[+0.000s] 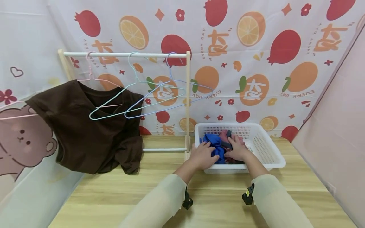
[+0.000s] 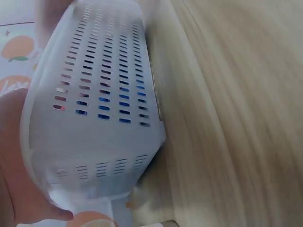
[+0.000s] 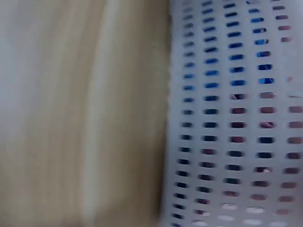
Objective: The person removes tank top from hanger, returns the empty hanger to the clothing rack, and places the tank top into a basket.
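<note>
head view: at far left a printed bear (image 1: 24, 136) shows on the wall. beside it a brown shirt (image 1: 82, 133) drapes from a pink hanger (image 1: 90, 71), hooked over the white rail (image 1: 114, 54) of a wooden rack (image 1: 188, 104). a mint hanger (image 1: 92, 116) and a blue hanger (image 1: 126, 116) come next along the rail, their lower left corners overlapping the shirt from this angle.

just right of the rack's post, the left hand (image 1: 203, 155) reaches into a white slotted basket (image 1: 276, 158), fingers bent and a little apart over a crumpled blue cloth (image 1: 212, 138); i cannot tell whether they pinch it. a dark grey strip (image 1: 226, 145) lies beside that, next to a reddish cloth (image 1: 223, 135). the right hand (image 1: 238, 151) comes over these from the right, fingers spread near the strip; whether they pinch anything is unclear. the basket sits on the bench (image 1: 222, 199), near the fruit-printed backdrop (image 1: 299, 104).

both wrist views face the basket's outer side, with blue and red showing through its slots; the right one is blurred.
</note>
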Available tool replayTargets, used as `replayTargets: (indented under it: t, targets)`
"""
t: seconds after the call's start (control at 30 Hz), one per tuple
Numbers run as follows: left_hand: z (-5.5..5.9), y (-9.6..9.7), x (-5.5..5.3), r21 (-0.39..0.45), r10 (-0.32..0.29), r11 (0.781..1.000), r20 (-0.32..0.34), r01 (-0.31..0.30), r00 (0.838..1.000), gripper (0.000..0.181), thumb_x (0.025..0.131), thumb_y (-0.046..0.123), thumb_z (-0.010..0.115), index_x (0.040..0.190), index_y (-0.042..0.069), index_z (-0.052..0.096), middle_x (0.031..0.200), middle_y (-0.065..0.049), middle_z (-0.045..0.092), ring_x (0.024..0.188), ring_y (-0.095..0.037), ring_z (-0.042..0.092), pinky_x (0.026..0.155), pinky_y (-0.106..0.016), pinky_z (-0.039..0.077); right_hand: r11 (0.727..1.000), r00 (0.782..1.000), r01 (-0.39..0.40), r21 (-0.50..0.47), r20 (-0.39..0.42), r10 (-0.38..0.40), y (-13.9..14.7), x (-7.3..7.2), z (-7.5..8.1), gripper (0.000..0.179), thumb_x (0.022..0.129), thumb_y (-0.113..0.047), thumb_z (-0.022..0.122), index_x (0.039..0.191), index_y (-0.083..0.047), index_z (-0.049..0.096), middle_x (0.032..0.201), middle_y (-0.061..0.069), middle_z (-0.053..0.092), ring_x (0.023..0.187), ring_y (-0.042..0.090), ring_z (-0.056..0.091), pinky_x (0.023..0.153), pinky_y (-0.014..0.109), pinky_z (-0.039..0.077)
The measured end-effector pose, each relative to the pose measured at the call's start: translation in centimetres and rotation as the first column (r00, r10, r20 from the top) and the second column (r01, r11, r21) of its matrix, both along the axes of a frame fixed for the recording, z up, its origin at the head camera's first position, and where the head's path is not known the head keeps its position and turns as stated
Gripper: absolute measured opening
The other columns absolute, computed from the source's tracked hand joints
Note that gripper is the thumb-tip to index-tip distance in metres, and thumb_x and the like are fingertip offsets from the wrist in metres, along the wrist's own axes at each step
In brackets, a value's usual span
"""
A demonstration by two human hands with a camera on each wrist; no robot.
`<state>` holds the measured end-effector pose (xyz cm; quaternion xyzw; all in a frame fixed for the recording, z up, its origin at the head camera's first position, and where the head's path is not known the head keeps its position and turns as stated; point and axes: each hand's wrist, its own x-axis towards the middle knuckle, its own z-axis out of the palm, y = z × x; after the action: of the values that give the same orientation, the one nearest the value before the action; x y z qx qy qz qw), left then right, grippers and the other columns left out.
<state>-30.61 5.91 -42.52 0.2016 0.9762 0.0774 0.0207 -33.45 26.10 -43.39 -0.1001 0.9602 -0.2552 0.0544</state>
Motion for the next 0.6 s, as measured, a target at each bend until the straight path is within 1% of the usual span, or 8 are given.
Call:
replayTargets:
  t: [0.03, 0.1, 0.2, 0.3, 0.33, 0.4, 0.53, 0.6]
  targets:
    - [-0.1, 0.2, -0.1, -0.026, 0.003, 1.000, 0.007, -0.003, 1.000, 0.053, 0.098, 0.058, 0.043, 0.142, 0.030, 0.053, 0.155, 0.002, 0.042, 0.146, -0.023, 0.032, 0.114, -0.065, 0.018, 1.000, 0.998, -0.028, 0.004, 0.062, 0.028, -0.2, 0.1, -0.2, 0.093, 0.083, -0.027, 0.072, 0.154, 0.001, 0.020, 0.159, 0.033, -0.001, 0.142, 0.059, 0.011, 0.108, 0.072, 0.021]
    - [-0.3, 0.6, 0.0, -0.064, 0.012, 0.998, 0.014, -0.011, 1.000, 0.052, 0.098, 0.059, 0.042, 0.141, 0.031, 0.053, 0.153, 0.003, 0.044, 0.145, -0.022, 0.034, 0.113, -0.064, 0.022, 0.998, 0.992, -0.037, 0.057, 0.124, 0.029, -0.8, 0.4, -0.3, 0.094, 0.082, -0.028, 0.071, 0.156, -0.003, 0.018, 0.160, 0.031, -0.008, 0.140, 0.063, 0.008, 0.106, 0.076, 0.018]
    - [-0.1, 0.6, 0.0, -0.092, 0.025, 0.996, 0.015, -0.023, 1.000, 0.052, 0.098, 0.060, 0.041, 0.140, 0.033, 0.055, 0.151, 0.004, 0.046, 0.143, -0.023, 0.037, 0.111, -0.063, 0.027, 0.985, 0.987, -0.027, 0.172, 0.160, -0.001, -2.3, 0.8, -0.2, 0.092, 0.083, -0.028, 0.070, 0.157, -0.010, 0.018, 0.161, 0.028, -0.012, 0.136, 0.068, 0.008, 0.103, 0.080, 0.015]
    - [0.1, 0.7, 0.1, -0.104, 0.023, 0.994, 0.024, -0.020, 0.999, 0.052, 0.098, 0.060, 0.041, 0.140, 0.033, 0.055, 0.151, 0.004, 0.047, 0.142, -0.023, 0.038, 0.110, -0.061, 0.029, 0.969, 0.979, -0.006, 0.247, 0.201, -0.045, -3.2, 0.9, -0.2, 0.088, 0.086, -0.029, 0.068, 0.158, -0.015, 0.019, 0.161, 0.024, -0.016, 0.134, 0.071, 0.006, 0.101, 0.082, 0.013]
    - [0.0, 0.7, 0.1, -0.106, 0.023, 0.994, 0.026, -0.020, 0.999, 0.052, 0.098, 0.060, 0.041, 0.140, 0.033, 0.055, 0.151, 0.004, 0.047, 0.142, -0.023, 0.038, 0.110, -0.060, 0.030, 0.963, 0.976, -0.008, 0.269, 0.212, -0.051, -3.4, 0.8, -0.2, 0.087, 0.087, -0.030, 0.068, 0.158, -0.015, 0.019, 0.161, 0.025, -0.017, 0.134, 0.071, 0.007, 0.101, 0.082, 0.014]
    - [0.0, 0.7, 0.1, -0.109, 0.027, 0.994, 0.027, -0.023, 0.999, 0.052, 0.098, 0.060, 0.042, 0.140, 0.034, 0.055, 0.151, 0.004, 0.047, 0.142, -0.023, 0.038, 0.110, -0.059, 0.031, 0.943, 0.975, -0.026, 0.332, 0.215, -0.049, -3.9, 0.7, -0.2, 0.086, 0.089, -0.032, 0.067, 0.158, -0.013, 0.018, 0.160, 0.027, -0.017, 0.136, 0.067, 0.011, 0.101, 0.079, 0.022]
    - [-0.1, 0.7, -0.1, -0.100, 0.033, 0.995, 0.028, -0.030, 0.999, 0.051, 0.097, 0.060, 0.042, 0.139, 0.035, 0.055, 0.151, 0.006, 0.046, 0.142, -0.022, 0.038, 0.109, -0.057, 0.033, 0.896, 0.977, -0.050, 0.442, 0.207, -0.048, -4.6, 0.3, -0.2, 0.085, 0.093, -0.033, 0.063, 0.157, -0.006, 0.015, 0.157, 0.034, -0.014, 0.145, 0.053, 0.010, 0.099, 0.071, 0.036]
    - [-0.2, 0.7, -0.1, -0.100, 0.030, 0.995, 0.030, -0.027, 0.999, 0.051, 0.097, 0.060, 0.041, 0.140, 0.036, 0.054, 0.152, 0.007, 0.045, 0.142, -0.021, 0.038, 0.108, -0.057, 0.033, 0.894, 0.973, -0.027, 0.447, 0.217, -0.079, -5.0, 0.3, -0.2, 0.084, 0.094, -0.032, 0.062, 0.157, -0.004, 0.014, 0.157, 0.034, -0.016, 0.146, 0.050, 0.010, 0.098, 0.070, 0.038]
